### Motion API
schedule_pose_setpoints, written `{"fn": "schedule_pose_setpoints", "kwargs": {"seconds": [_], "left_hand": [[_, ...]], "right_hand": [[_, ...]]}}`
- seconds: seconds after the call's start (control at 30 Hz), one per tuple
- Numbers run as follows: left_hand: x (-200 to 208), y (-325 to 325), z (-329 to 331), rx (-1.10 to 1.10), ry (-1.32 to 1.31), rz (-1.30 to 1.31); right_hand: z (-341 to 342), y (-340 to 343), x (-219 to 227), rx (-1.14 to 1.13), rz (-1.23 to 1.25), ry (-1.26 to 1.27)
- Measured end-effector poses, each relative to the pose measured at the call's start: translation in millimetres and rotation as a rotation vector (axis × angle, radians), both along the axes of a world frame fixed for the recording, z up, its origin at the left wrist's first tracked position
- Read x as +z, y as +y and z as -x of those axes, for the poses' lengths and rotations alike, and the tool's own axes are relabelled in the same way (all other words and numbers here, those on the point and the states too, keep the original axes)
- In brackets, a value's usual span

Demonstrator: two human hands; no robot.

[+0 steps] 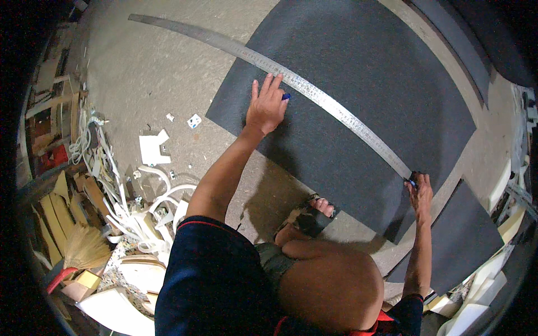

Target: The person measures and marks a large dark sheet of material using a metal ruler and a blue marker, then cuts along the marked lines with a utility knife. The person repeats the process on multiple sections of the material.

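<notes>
A long metal ruler (pixel 330 105) lies slantwise across a large dark grey sheet (pixel 358 61), its far left end reaching past the sheet over the floor. My left hand (pixel 267 107) rests on the sheet with its fingers stretched to the ruler's near edge. A short blue pen-like thing (pixel 286 96) sticks out by its thumb, the rest hidden under the hand. At the ruler's right end my right hand (pixel 420 196) is closed round a small black and blue thing (pixel 413 181), mostly covered by the fingers, whose kind I cannot make out.
Between my hands, my sandalled foot (pixel 314 213) is by the sheet's near edge. A smaller dark sheet (pixel 459 241) lies at the near right. White strips and scraps (pixel 159 210) and a straw broom (pixel 87 246) are on the left. Another dark panel (pixel 454 45) lies far right.
</notes>
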State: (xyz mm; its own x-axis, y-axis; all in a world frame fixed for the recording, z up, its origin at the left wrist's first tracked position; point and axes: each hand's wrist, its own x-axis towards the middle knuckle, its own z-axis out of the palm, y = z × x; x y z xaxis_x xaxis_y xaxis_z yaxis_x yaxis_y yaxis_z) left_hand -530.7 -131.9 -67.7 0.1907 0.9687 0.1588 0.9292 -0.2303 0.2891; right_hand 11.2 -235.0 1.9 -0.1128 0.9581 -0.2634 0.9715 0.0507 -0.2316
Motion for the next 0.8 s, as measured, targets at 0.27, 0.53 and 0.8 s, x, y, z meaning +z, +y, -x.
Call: {"fn": "schedule_pose_setpoints", "kwargs": {"seconds": [0.27, 0.53, 0.8], "left_hand": [[20, 12, -24, 0.082, 0.052, 0.321], [-21, 9, -15, -0.012, 0.028, -0.028], [-22, 9, -8, -0.025, 0.033, -0.04]], "right_hand": [[-26, -3, -15, -0.039, -0.054, -0.043], [-42, -40, -27, -0.391, -0.194, 0.137], [-36, -44, -43, -0.464, -0.193, 0.124]]}}
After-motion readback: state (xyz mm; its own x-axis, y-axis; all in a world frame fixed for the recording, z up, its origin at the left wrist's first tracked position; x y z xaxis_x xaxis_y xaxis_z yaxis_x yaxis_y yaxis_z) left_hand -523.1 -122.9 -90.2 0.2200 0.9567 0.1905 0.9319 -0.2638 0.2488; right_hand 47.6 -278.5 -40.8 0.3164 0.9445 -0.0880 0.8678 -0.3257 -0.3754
